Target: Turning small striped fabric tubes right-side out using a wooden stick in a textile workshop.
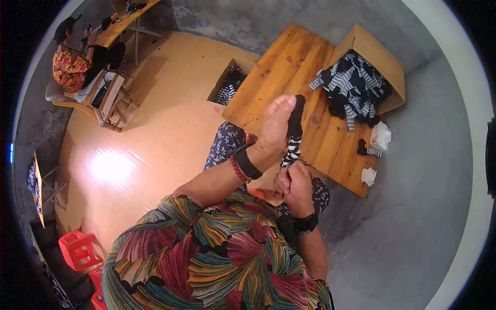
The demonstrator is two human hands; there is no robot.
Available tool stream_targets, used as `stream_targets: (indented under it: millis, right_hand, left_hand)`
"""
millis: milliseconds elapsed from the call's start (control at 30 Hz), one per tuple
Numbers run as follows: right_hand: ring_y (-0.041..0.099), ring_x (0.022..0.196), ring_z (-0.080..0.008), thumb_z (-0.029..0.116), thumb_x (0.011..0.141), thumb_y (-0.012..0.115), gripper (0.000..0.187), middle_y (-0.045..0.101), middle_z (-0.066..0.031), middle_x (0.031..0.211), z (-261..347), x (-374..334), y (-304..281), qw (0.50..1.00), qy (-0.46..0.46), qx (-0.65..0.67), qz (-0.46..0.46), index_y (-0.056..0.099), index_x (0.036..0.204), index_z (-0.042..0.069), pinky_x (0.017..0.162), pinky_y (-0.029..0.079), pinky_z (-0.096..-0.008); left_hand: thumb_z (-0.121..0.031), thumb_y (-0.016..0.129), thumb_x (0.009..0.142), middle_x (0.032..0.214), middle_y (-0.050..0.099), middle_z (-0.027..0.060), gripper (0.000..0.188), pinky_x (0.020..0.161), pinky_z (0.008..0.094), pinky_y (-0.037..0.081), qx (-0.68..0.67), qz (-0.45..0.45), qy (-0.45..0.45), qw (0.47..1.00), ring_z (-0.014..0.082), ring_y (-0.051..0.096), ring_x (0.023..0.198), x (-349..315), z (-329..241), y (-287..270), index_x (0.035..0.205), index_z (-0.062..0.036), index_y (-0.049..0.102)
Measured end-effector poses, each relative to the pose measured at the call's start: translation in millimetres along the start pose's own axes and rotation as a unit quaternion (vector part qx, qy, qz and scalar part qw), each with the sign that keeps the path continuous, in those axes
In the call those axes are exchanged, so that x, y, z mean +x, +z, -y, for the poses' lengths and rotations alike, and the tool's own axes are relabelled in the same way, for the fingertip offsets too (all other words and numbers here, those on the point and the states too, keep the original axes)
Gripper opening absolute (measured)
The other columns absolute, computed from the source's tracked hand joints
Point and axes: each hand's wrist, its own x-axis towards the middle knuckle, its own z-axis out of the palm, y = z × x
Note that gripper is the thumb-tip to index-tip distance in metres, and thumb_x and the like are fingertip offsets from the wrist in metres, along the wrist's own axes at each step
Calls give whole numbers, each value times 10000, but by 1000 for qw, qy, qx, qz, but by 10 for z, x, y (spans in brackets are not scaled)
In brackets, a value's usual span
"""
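Above the near side of the wooden table, a narrow black knitted piece (294, 124) with black-and-white stripes at its lower part is stretched between my hands. It looks like a sock or a glove; I cannot tell which. My left hand (276, 123) is closed on the plain black upper part, thumb along it. Lower down, my right hand (295, 183) is closed at the striped end, its fingers curled in and partly hidden.
On the wooden table (274, 67), a tipped cardboard box (385, 62) spills striped knitted pieces (356, 82). A white tissue pack (381, 135) and crumpled tissue (368, 176) lie near its right edge. An open box (214, 93) stands left; a seated person (72, 67) works far left. Red stools (77, 250) stand lower left.
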Motion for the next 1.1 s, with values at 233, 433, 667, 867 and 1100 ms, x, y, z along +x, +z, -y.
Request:
stream_targets:
  millis: [233,433,667,867,1100]
  right_hand:
    - [264,333,-96,267,884,391,252,308,10,433,64,20,-22,994,76,61,51,433,711,88,370,257,-252]
    - [301,367,-108,241,856,406,256,326,-2,446,195,-168,-126,996,76,-35,28,416,653,85,390,277,-260]
    - [305,388,-113,238,852,441,272,332,-5,459,112,-149,-89,999,40,8,32,419,634,77,405,270,-257]
    - [282,384,-96,242,856,457,262,329,5,462,27,-152,58,999,-24,-23,-38,422,655,76,395,244,-241]
    - [260,358,-93,259,882,383,257,269,26,452,-30,-94,112,992,40,116,39,409,673,113,382,245,-239]
  left_hand:
    - [-238,531,856,693,500,-58,171,539,181,383,-20,25,-50,998,33,444,587,-62,76,-79,859,-67,547]
    - [-375,497,848,765,559,-17,337,600,203,410,79,205,-27,975,70,508,669,197,-235,-292,957,-61,554]
    - [-329,520,839,668,548,-4,301,516,204,410,131,218,-79,964,67,498,561,56,-262,-146,779,-38,571]
    - [-200,512,868,610,496,-28,234,473,191,372,124,67,44,989,38,451,530,-84,-85,-43,704,-33,530]
    - [-180,519,865,559,438,-19,297,462,200,364,331,131,190,915,49,435,521,-28,-51,-106,618,-29,452]
